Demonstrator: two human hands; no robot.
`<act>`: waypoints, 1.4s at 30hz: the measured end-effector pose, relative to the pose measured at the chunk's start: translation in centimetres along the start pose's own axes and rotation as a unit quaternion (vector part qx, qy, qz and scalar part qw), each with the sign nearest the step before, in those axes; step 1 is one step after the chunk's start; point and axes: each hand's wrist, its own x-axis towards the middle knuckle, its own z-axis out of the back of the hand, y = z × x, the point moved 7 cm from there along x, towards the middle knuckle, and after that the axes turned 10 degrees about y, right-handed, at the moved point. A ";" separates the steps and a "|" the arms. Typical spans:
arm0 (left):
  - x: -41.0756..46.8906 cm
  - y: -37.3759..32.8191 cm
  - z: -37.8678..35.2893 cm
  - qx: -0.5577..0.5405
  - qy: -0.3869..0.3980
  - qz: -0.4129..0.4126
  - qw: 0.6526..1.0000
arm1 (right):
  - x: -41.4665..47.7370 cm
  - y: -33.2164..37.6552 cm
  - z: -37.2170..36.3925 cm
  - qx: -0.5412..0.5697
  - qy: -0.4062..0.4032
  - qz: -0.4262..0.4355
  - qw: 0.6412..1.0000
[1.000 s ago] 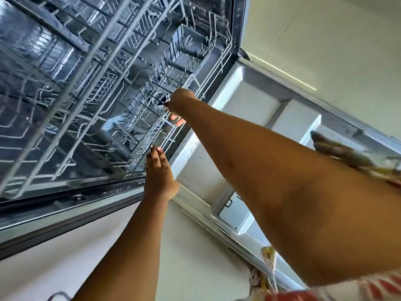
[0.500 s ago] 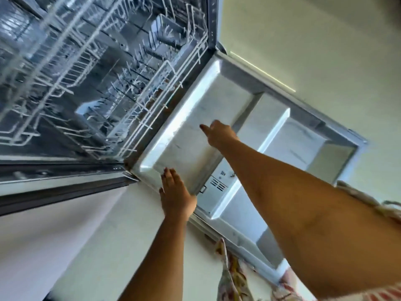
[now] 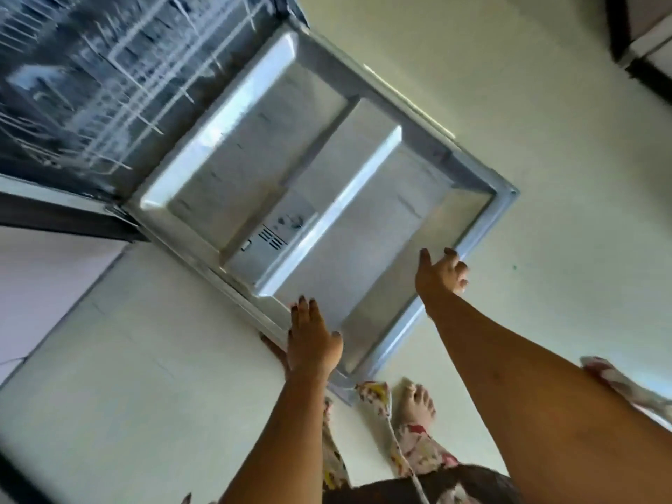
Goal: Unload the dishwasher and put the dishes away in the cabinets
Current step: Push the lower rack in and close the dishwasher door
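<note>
The dishwasher door [image 3: 232,165] lies folded down flat, its grey inner panel facing up. Behind it at the upper left the white wire racks [image 3: 91,78] show blurred inside the dark tub, and no dishes can be made out in them. My left hand [image 3: 312,340] hovers with straight fingers over the door's near left edge and holds nothing. My right hand [image 3: 442,272] reaches with spread fingers to the door's outer edge near its right corner. Whether either hand touches the door cannot be told.
The detergent compartment [image 3: 271,234] sits in the middle of the door panel. Pale floor [image 3: 509,121] surrounds the door. My bare feet [image 3: 416,401] and patterned trousers stand just below the door's near corner. A dark cabinet base [image 3: 643,41] shows at the top right.
The lower rack has gone back into the tub and both hands have drawn back from it to the outer part of the door. The view has swung down toward the floor.
</note>
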 end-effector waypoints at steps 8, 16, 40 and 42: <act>0.8 -7.3 -11.8 0.059 0.051 -0.073 0.994 | 2.2 -11.2 -4.4 0.312 0.193 -0.165 0.916; 2.8 -7.8 -13.3 0.103 -0.015 -0.118 0.988 | 3.8 -11.0 -8.9 0.446 0.292 -0.175 0.828; -16.1 -12.4 2.0 0.081 -0.147 -0.126 0.978 | -13.2 -1.8 6.7 0.322 0.317 -0.065 0.890; -18.1 -12.2 4.9 0.093 -0.180 -0.125 0.971 | -15.3 0.2 8.1 0.293 0.305 -0.036 0.905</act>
